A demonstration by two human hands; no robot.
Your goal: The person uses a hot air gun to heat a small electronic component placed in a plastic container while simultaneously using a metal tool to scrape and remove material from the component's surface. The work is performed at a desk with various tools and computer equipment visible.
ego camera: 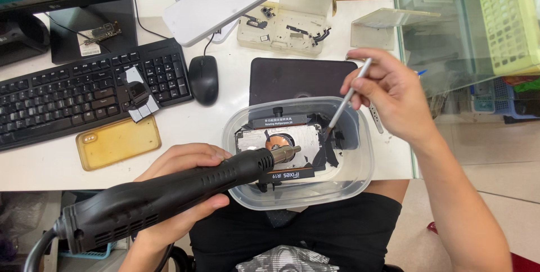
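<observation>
Left hand [185, 185] grips the hot-air gun [169, 193], nozzle over the clamped board [281, 137]. Right hand [394, 95] pinches tweezers [347, 96] at its edge. Black pieces are partly lifted; the shield remains on.

mouse [203, 78] right of keyboard [84, 89]

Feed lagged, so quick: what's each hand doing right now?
Left hand: closed around the black hot-air gun.
Right hand: pinching a thin metal pry tool.

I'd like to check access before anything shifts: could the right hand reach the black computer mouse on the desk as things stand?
Probably yes. The right hand holds a thin metal tool over the clear plastic tub; the mouse lies apart on open desk, with nothing between, though the tool occupies the fingers.
</observation>
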